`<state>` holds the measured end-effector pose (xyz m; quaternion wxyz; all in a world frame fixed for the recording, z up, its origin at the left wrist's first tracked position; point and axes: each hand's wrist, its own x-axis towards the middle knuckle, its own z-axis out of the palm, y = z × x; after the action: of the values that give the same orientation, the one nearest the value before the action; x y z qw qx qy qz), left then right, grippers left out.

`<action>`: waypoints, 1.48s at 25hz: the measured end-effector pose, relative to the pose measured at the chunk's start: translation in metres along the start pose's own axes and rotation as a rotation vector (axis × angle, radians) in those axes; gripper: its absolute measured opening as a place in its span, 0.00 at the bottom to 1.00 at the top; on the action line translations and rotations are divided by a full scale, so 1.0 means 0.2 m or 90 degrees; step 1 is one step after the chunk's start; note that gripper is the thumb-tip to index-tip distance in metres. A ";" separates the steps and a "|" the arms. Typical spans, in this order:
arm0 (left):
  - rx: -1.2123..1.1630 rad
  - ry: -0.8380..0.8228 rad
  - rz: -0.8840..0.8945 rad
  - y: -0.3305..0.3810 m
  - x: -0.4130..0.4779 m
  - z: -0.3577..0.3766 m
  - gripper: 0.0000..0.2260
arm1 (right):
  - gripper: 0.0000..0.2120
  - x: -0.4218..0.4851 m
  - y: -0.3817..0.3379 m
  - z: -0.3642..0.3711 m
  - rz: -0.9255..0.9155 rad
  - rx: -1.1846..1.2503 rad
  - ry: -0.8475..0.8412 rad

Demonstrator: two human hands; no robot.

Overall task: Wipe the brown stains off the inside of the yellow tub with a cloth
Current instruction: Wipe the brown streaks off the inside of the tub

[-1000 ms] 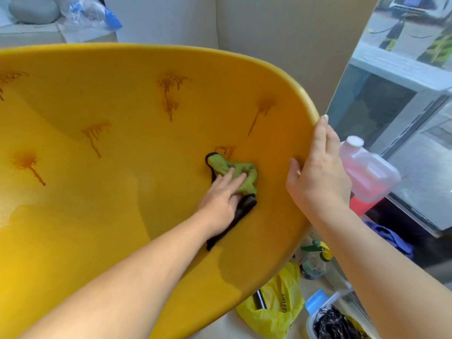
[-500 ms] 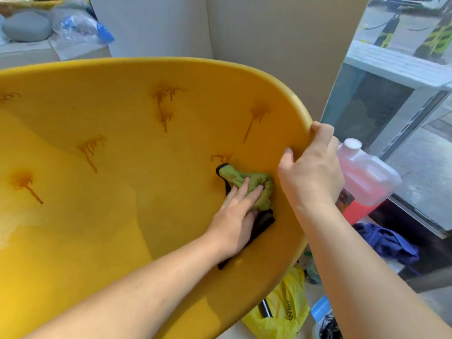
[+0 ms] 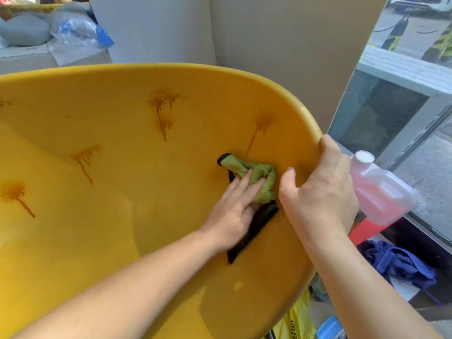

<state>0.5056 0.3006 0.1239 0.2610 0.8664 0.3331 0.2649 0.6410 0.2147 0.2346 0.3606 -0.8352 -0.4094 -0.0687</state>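
Observation:
A big yellow tub (image 3: 127,228) is tilted toward me and fills most of the view. Several brown drip stains mark its inner wall, such as one at the top centre (image 3: 161,111), one at the upper right (image 3: 260,129) and one at the far left (image 3: 14,194). My left hand (image 3: 234,209) presses a green cloth with black edging (image 3: 261,179) flat against the right inner wall, just below the upper-right stain. My right hand (image 3: 320,194) grips the tub's right rim, fingers curled over the edge.
A jug of pink liquid (image 3: 381,192) stands just right of the rim, behind my right hand. A blue cloth (image 3: 396,263) lies below it, a yellow bag (image 3: 298,321) under the tub. Plastic-wrapped items (image 3: 75,33) sit far left. A glass wall runs along the right.
The smear above the cloth is gone from sight as the cloth slid up over it. My right hand went from flat against the rim to curled around it. The camera tilted slightly.

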 end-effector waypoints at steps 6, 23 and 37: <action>0.021 0.165 -0.373 -0.05 0.11 0.04 0.25 | 0.34 0.00 -0.01 -0.01 -0.001 0.006 0.005; -0.094 0.282 -0.322 0.19 0.37 0.11 0.26 | 0.23 0.00 0.00 -0.01 0.018 0.116 0.024; -0.001 0.081 -0.303 0.16 0.07 0.12 0.27 | 0.25 -0.01 0.01 -0.03 0.010 0.075 0.006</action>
<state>0.5438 0.2841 0.1308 0.2950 0.7451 0.5432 0.2505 0.6420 0.2082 0.2378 0.4115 -0.8156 -0.4043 -0.0452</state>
